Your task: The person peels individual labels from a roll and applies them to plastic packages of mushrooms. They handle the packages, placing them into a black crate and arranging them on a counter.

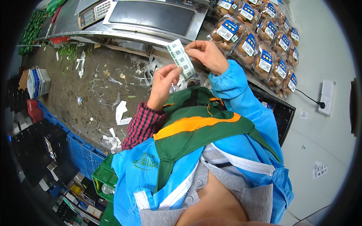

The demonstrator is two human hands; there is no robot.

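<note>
A strip of white and green stickers (176,51) printed with square codes is held up in front of my body. My left hand (164,83) pinches its lower end between thumb and fingers. At the strip's upper right edge, the thumb and fingertips of my right hand (209,56) are pressed together; whether a single sticker has come loose there I cannot tell. Just right of that hand, several clear-wrapped packs (227,33) of brown round produce with blue and white labels are piled in rows.
A metal worktable (139,43) runs across the far side, bearing a dark flat plate (151,18) and a keypad scale (94,14). Paper scraps (121,112) litter the floor. Blue crates (85,152) and a green crate (105,175) stand left. A wall socket (326,98) is at right.
</note>
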